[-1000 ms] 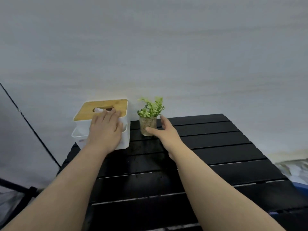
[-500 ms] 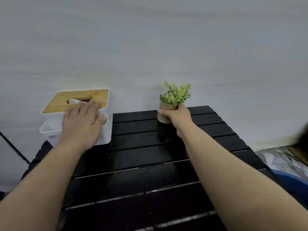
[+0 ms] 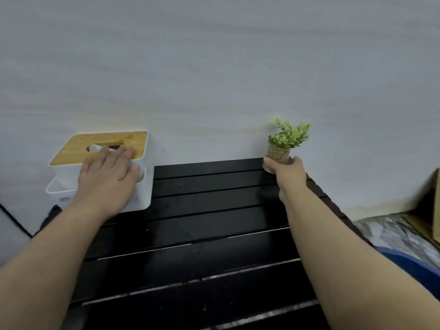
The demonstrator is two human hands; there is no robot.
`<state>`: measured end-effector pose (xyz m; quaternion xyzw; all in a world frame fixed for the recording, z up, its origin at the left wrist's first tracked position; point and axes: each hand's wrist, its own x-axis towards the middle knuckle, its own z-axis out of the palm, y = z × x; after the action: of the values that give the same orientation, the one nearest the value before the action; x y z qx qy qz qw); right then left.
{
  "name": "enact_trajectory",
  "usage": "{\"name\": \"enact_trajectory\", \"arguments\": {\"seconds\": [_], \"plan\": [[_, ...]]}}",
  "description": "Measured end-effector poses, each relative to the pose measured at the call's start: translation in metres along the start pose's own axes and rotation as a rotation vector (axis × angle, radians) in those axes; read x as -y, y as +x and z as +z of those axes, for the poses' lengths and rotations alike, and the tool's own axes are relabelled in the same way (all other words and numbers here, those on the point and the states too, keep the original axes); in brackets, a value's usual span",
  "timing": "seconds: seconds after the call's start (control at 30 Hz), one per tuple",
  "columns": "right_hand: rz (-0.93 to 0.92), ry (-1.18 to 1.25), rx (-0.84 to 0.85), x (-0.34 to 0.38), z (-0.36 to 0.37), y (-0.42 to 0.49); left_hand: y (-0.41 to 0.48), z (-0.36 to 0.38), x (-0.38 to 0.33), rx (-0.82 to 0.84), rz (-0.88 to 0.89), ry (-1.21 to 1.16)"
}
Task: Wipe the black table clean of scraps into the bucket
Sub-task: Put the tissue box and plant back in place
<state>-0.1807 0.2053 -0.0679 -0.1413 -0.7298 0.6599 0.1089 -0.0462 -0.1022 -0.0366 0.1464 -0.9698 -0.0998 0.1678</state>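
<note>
Head view, only cam: black slatted table (image 3: 202, 225) runs from bottom edge up to a pale wall, slats dark w/ thin light gaps; a few tiny pale specks on the slats, too small to say what they are. Left hand (image 3: 107, 179) lies flat, fingers spread, palm down on the white tissue box (image 3: 142, 189) at the table's far-left corner; fingertips reach over the box's wooden lid (image 3: 78, 148) right by the slot, where a bit of white tissue (image 3: 94, 147) pokes out. Hand is pressed on the box, not curled round it. The box sits partly past the table's left edge, close to the wall. Right hand (image 3: 288, 173) is wrapped round the base of a small potted plant (image 3: 287, 139) at the far-right corner, thumb & fingers closed on the little cork-coloured pot, green leaves upright above the fist. Can't tell if the pot is touching the slat or just above it. Blue bucket (image 3: 416, 270) shows as a curved rim at lower right, beside the table & partly hidden behind the right forearm; its inside isn't visible. Past it, crumpled plastic sheeting (image 3: 390, 234) on the floor & the edge of a cardboard box (image 3: 428, 206) at the frame's right side. Thin black line crosses the lower-left wall area.
</note>
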Motion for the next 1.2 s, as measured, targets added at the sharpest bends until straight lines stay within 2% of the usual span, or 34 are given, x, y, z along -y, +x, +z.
{"name": "enact_trajectory", "arguments": {"seconds": [0.07,0.1,0.13,0.2,0.3,0.37,0.43,0.53,0.73,1.0,1.2], "plan": [[-0.049,0.074,-0.106,0.001,0.013,-0.037,-0.004,-0.008,0.006,-0.075,0.017,-0.055],[-0.057,0.136,-0.089,0.005,0.026,-0.057,-0.006,-0.014,0.011,-0.152,0.006,-0.101],[-0.052,0.196,-0.014,0.010,0.042,-0.077,-0.007,-0.020,0.018,-0.227,-0.033,-0.168],[-0.040,0.232,0.261,0.027,0.078,-0.117,-0.007,-0.030,0.035,-0.317,-0.154,-0.324],[-0.012,0.126,0.709,0.049,0.124,-0.158,-0.007,-0.034,0.055,-0.289,-0.315,-0.526],[0.002,0.084,0.850,0.054,0.144,-0.172,-0.010,-0.032,0.059,-0.216,-0.374,-0.699],[0.001,0.073,0.903,0.053,0.154,-0.181,-0.013,-0.030,0.060,-0.141,-0.409,-0.805],[0.013,0.078,0.889,0.052,0.151,-0.181,-0.015,-0.033,0.054,-0.088,-0.432,-0.841],[-0.005,0.129,0.727,0.051,0.094,-0.134,-0.024,-0.024,-0.014,0.050,-0.208,-1.036],[0.040,0.141,0.582,0.044,0.018,-0.057,-0.012,0.018,-0.118,0.170,-0.200,-1.188],[0.080,0.155,0.645,0.032,0.005,-0.042,-0.015,0.027,-0.136,0.205,-0.227,-1.170]]}}
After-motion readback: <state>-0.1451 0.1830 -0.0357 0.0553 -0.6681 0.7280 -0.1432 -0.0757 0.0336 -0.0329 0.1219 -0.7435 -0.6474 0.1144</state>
